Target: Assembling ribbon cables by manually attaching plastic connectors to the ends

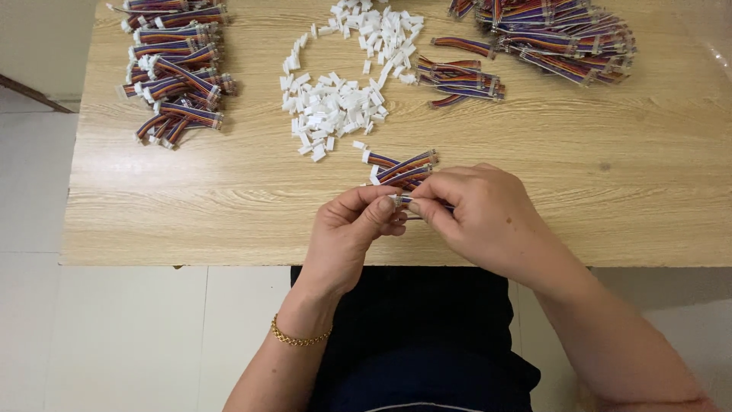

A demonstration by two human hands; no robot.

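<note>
**Both hands pinched on one small cable at the near edge of the bench**

Left hand [352, 233] closed, thumb and fingertips pinching the end of a short striped cable [402, 201]. Right hand [476, 217] closed too, grip tight on the same cable from the right side, most of the wire hidden under its fingers. Cable held just above the wooden bench [229, 206], near its front edge, between the two hands. Just beyond the hands, a small bunch of cables [404, 166] lying flat, white plugs at their left ends. Farther back in the middle, a loose heap of white plugs [339, 103]. Far left, a pile of cables [177, 72]; far right, a larger pile [560, 34], with a smaller cluster [457, 80] just left of it. Gold bracelet [299, 338] on the left wrist.
</note>
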